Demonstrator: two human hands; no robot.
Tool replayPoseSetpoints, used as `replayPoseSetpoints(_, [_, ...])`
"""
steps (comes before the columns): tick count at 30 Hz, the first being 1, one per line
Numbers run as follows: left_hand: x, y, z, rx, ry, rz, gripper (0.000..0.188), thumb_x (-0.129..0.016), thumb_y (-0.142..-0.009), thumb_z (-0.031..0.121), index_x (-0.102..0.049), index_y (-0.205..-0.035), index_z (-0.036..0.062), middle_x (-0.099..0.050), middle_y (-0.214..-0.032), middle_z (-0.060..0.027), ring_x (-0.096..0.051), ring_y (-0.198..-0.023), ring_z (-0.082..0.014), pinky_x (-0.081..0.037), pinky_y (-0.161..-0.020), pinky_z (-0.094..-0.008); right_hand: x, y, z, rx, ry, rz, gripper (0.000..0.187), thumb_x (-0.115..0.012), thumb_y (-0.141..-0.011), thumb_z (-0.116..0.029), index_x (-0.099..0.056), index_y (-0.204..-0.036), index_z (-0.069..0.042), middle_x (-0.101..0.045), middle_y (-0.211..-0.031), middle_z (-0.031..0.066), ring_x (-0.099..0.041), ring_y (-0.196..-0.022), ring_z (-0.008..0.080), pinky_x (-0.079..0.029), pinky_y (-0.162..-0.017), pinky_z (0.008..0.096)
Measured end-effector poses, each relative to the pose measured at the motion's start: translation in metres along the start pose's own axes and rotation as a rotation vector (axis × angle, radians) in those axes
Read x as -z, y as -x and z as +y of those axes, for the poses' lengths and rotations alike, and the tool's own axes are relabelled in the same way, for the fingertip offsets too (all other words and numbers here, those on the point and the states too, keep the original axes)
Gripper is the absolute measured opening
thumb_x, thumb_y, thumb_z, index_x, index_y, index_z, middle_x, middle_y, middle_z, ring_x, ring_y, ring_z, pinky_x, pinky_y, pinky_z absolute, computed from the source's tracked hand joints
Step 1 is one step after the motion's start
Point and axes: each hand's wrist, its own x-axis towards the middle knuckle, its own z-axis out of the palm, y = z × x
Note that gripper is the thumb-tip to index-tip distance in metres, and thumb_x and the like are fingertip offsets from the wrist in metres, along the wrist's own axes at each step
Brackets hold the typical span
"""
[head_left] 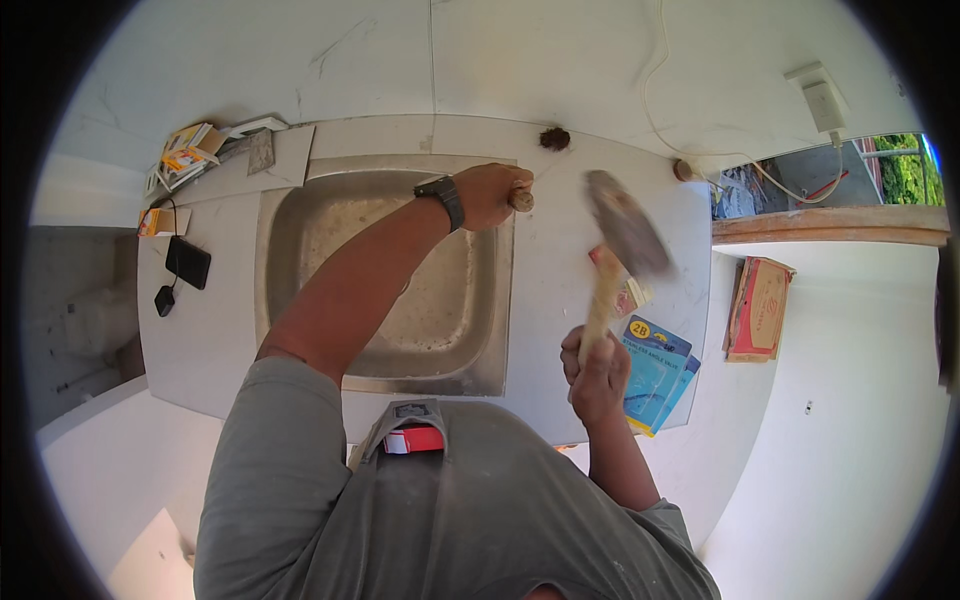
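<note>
By the sink rim (506,290): hammer (628,225) and round-ended rod (521,201).
Left hand (486,197) clamped on rod, right hand (598,376) on hammer; light, square blows should serve best.

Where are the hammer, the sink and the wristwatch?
Hammer (601,300): head view, on its pale handle.
Sink (445,300): head view, on its basin floor.
Wristwatch (452,203): head view, on its dark strap.

Lettering in Plain Sight

Over on the desk (550,300), I see a blue package (655,378) with large characters on its yellow badge (640,328) and pale capitals below; the red box (757,312) bears fainter print, too small for me.
</note>
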Motion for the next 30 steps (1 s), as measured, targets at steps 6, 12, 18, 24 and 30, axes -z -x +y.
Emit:
replayPoseSetpoints(6, [-0.006,-0.001,-0.007,-0.091,-0.068,0.065,0.009,-0.057,-0.083,0.005,-0.05,-0.088,0.0057,-0.062,-0.086,-0.0159,-0.061,-0.086,-0.0395,-0.047,-0.075,-0.0462,0.003,-0.008,-0.006,-0.179,0.282,-0.033,0.061,-0.037,-0.107,-0.057,-0.057,-0.088,-0.003,-0.047,-0.059,-0.0016,-0.042,-0.049,0.0091,-0.033,-0.047,0.0265])
replayPoseSetpoints(12, [-0.008,-0.003,-0.012,-0.019,-0.021,-0.015,0.007,-0.056,-0.087,0.011,-0.052,-0.089,0.0055,-0.061,-0.087,-0.0162,-0.061,-0.087,-0.0395,-0.047,-0.076,-0.0467,0.006,0.0,0.001,0.099,0.09,0.045,0.068,-0.037,-0.104,-0.065,-0.057,-0.087,-0.002,-0.046,-0.059,-0.0007,-0.041,-0.049,0.0094,-0.033,-0.047,0.0257])
replayPoseSetpoints(18, [-0.005,-0.007,-0.012,-0.041,-0.055,0.041,0.009,-0.055,-0.086,0.007,-0.046,-0.085,0.0053,-0.058,-0.081,-0.0137,-0.056,-0.078,-0.0363,-0.046,-0.072,-0.043,0.003,0.003,0.01,-0.148,0.248,-0.003,0.067,-0.036,-0.104,-0.064,-0.059,-0.089,-0.003,-0.047,-0.062,-0.0007,-0.039,-0.05,0.008,-0.033,-0.046,0.0258])
replayPoseSetpoints(24, [-0.005,-0.003,-0.011,0.009,0.002,-0.024,0.014,-0.055,-0.082,0.003,-0.042,-0.083,0.0048,-0.053,-0.076,-0.0127,-0.052,-0.072,-0.0352,-0.044,-0.068,-0.0423,0.011,0.007,0.001,0.227,-0.074,0.03,0.073,-0.04,-0.1,-0.071,-0.06,-0.087,-0.002,-0.046,-0.062,0.001,-0.043,-0.054,0.0097,-0.035,-0.049,0.0272])
replayPoseSetpoints(30, [0.003,-0.006,-0.013,0.018,-0.016,-0.009,0.014,-0.056,-0.08,-0.003,-0.047,-0.088,0.0039,-0.055,-0.077,-0.0136,-0.051,-0.073,-0.0335,-0.045,-0.068,-0.0409,0.006,-0.004,0.011,-0.221,0.28,-0.005,0.071,-0.041,-0.101,-0.069,-0.061,-0.086,-0.003,-0.05,-0.063,-0.0002,-0.046,-0.055,0.0087,-0.037,-0.051,0.027])
